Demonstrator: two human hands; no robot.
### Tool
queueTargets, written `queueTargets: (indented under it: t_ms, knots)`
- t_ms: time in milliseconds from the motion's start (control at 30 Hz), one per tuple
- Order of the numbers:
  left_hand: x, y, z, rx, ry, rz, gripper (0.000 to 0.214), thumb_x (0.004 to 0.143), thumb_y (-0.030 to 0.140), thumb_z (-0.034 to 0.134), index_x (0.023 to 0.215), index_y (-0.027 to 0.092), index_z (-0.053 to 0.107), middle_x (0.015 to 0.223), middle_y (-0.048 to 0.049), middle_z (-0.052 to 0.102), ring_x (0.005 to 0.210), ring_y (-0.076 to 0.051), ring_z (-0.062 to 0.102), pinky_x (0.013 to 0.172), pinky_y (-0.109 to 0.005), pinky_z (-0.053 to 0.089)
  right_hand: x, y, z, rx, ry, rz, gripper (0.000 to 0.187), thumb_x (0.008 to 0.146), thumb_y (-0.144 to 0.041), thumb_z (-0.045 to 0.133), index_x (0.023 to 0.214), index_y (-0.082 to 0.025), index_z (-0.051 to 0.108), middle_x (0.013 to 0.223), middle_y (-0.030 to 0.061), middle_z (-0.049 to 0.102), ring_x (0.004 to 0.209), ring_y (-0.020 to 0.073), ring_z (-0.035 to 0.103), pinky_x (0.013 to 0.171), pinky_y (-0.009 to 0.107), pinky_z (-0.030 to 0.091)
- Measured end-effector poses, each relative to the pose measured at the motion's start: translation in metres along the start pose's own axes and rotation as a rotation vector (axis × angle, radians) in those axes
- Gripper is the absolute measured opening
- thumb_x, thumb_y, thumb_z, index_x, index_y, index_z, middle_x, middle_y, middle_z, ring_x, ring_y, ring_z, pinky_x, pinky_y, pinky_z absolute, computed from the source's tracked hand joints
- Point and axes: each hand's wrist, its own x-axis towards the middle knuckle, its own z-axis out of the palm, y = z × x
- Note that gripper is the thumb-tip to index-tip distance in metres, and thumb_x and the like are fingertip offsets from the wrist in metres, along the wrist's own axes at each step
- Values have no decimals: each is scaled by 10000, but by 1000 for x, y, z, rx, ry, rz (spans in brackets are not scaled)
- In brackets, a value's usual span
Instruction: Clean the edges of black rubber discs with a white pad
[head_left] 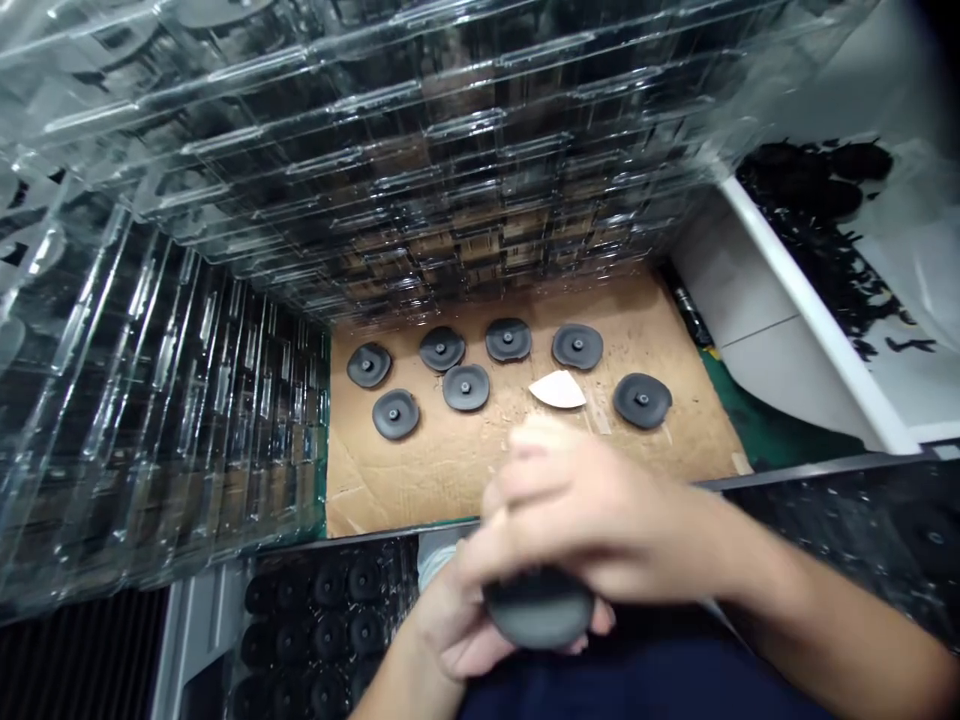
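Note:
My left hand (469, 635) is wrapped from below around a dark grey disc-shaped part (541, 615), held low in front of my body. Over that disc lies my right hand (562, 500), its fingers curled and somewhat blurred; whatever they grip is hidden. Beyond my hands, a sheet of cardboard (442, 480) bears several dark rounded discs, each with a small raised stub in the middle, such as this disc (643, 400) and another disc (395, 414). Among them lies a pale, pointed triangular piece (558, 389).
Tall stacks of clear plastic trays (465, 130) wall in the back and left. On the right stands a white open bin (810, 300) beside a heap of small black parts (817, 200). A tray of dark discs (330, 620) sits below the table edge at left.

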Motion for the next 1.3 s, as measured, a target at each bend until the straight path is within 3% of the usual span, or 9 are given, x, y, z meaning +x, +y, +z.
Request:
queueTargets:
  t_ms: [100,167,367,500,767,1033,1133,1233,1300]
  knots:
    - [4,8,2,-97,-217,-247,519,520,402,816,969,171,696,853,-103,724,703,-264,701,502,-277,558,-14,26,7,-53,180,361,212,899,-206,488,991,-216,678,816,9,671,768,149,562,698,284,441]
    - [5,13,4,-189,-306,-300,573,529,364,822,1055,204,662,952,-81,716,806,-238,696,561,-223,556,-27,43,20,-56,192,529,189,885,-236,525,1003,-244,673,843,4,680,758,149,591,657,268,471]
    - [6,17,3,-222,-332,-233,512,542,397,807,999,200,689,1026,-69,710,877,-231,685,639,-238,569,-66,69,87,-222,251,640,327,893,-151,407,1145,-203,609,1158,115,563,858,184,591,767,375,515]
    - [9,16,-3,-247,-331,-180,533,550,413,801,1014,180,678,1037,-100,703,896,-252,681,663,-265,572,-73,67,109,-315,291,669,362,863,-190,466,1207,-227,575,1251,134,507,909,234,565,801,446,505]
    - [8,16,-6,-236,-269,-37,493,553,365,793,1007,206,682,1072,-71,697,957,-257,664,772,-304,560,-63,75,89,-268,335,624,335,888,-276,451,1171,-183,605,1053,127,612,822,217,611,752,377,530]
    - [10,14,-8,-193,-6,165,486,546,369,784,1005,240,686,1066,-40,697,995,-232,642,834,-306,536,-66,51,83,-98,343,655,228,893,-236,484,1041,-194,653,788,34,667,644,144,619,590,262,523]
    - [12,11,-6,-131,37,200,527,553,379,783,1048,237,669,1102,-60,682,973,-220,646,799,-286,542,-50,33,66,-73,404,660,231,898,-230,475,1064,-199,633,908,46,679,749,154,631,635,267,517]
    - [11,6,-2,-87,33,245,489,587,387,772,1037,226,671,1084,-60,689,950,-187,646,785,-244,531,-25,3,50,-93,572,501,241,899,-209,484,1112,-199,594,1044,57,664,947,179,595,790,304,485]
    - [9,4,-1,-55,11,246,458,611,340,778,1040,224,667,1066,-56,694,962,-181,640,842,-249,507,-13,-16,49,-111,581,316,245,895,-155,463,1104,-141,589,941,75,675,863,177,591,785,322,468]
